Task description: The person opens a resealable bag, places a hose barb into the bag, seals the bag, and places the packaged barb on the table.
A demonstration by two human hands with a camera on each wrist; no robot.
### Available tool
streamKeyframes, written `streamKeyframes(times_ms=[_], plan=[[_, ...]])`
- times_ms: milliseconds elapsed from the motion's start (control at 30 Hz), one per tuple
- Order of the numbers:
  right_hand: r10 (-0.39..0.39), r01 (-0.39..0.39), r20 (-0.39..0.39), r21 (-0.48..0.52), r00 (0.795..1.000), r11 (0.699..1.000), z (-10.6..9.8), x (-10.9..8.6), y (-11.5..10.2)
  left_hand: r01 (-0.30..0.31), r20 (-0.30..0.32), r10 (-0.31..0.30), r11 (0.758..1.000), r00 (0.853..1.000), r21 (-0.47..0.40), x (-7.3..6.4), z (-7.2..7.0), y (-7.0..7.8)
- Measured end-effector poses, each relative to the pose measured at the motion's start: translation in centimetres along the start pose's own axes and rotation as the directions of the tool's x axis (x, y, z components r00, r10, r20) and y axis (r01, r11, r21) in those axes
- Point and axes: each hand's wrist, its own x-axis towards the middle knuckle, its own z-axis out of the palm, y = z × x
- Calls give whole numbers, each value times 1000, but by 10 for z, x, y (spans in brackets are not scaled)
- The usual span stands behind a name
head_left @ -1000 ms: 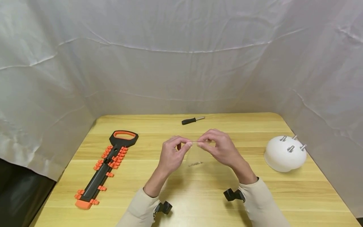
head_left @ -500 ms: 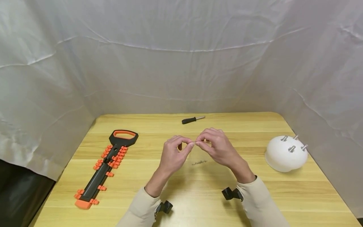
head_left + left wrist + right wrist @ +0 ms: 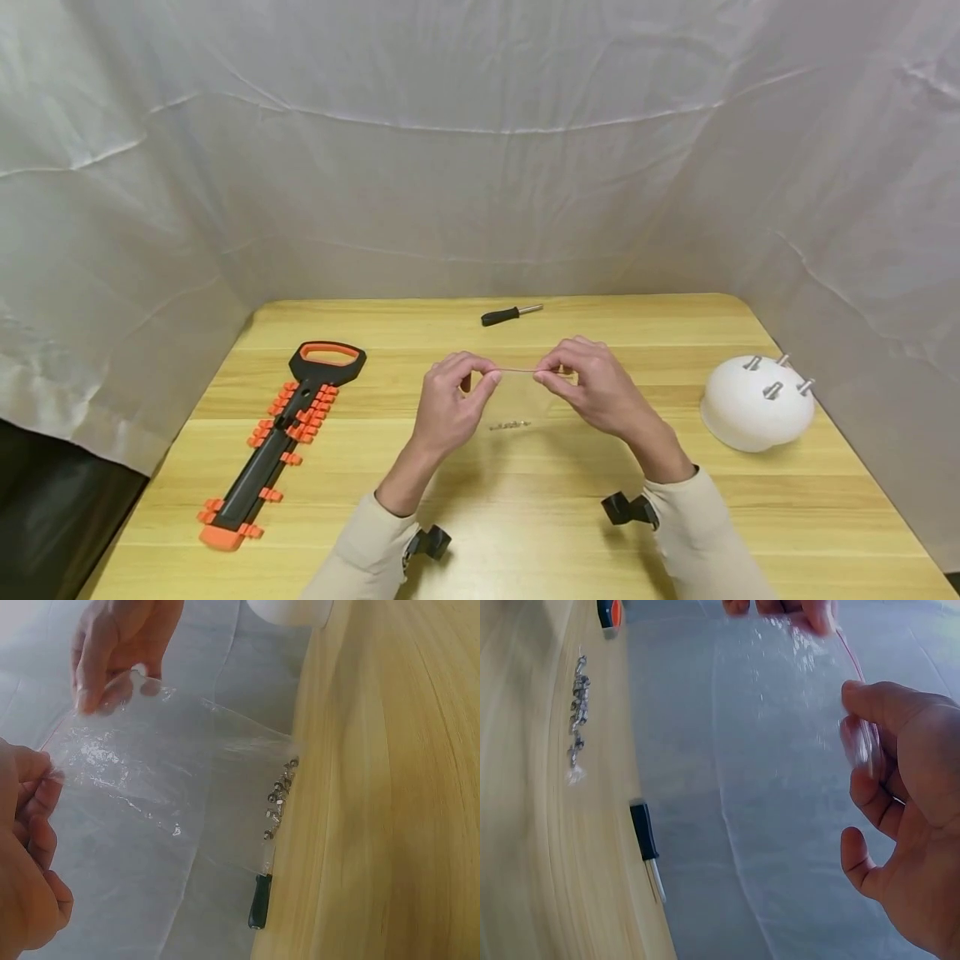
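A clear plastic zip bag (image 3: pixel 187 765) hangs between my two hands, with a thin reddish line along its top edge. Several small metal screws (image 3: pixel 278 796) lie gathered along its bottom. My left hand (image 3: pixel 453 404) pinches one end of the top edge between thumb and forefinger. At the other end, my right hand (image 3: pixel 592 385) pinches the same edge. Between the fingertips the edge runs straight and taut in the head view. The right wrist view shows the right thumb (image 3: pixel 885 701) pressed on the film.
A black-handled screwdriver (image 3: pixel 501 317) lies at the table's back. To the left is a black tool with an orange-rimmed handle (image 3: pixel 327 350) and orange clips along its sides. On the right sits a white rounded piece (image 3: pixel 753 408) with several metal pegs. Grey fabric (image 3: pixel 480 192) surrounds the wooden table (image 3: pixel 510 558).
My hands came closer together along the bag's top edge, then moved apart again, stretching it straight. The screws in the bag's bottom swung right and then back left.
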Motion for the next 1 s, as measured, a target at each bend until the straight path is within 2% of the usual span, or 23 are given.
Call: streamKeyframes(times_ms=[133,233,300,400,500,667,733,900,1000], plan=[[30,-30,-6,-7,1000,1000,-6,-5,5,19,-25,-20,999,999,-29,-1,-3,-3],[58,-58,5,2,998,998,-10,-8,7,30,-19,-32,998,999,-58,-1,-7,-4],[68,-69,24,21,997,997,-13,-10,8,40,8,-39,996,999,-82,-1,-11,-5],[62,-67,65,83,996,994,-15,-14,9,71,93,-61,992,994,-107,-2,-17,-6],[43,-55,87,148,995,987,-14,-18,9,128,202,-103,985,974,-114,-3,-24,-7],[40,-55,79,194,996,980,-6,-21,15,227,340,-195,972,920,-55,-2,-29,-11],[81,-94,78,183,994,979,1,-19,20,250,350,-234,968,907,-2,-1,-28,-15],[216,-223,72,107,974,969,24,-11,36,290,311,-317,948,896,129,1,-17,-29],[267,-271,65,58,961,961,34,-7,44,318,291,-364,928,885,194,4,-9,-39]])
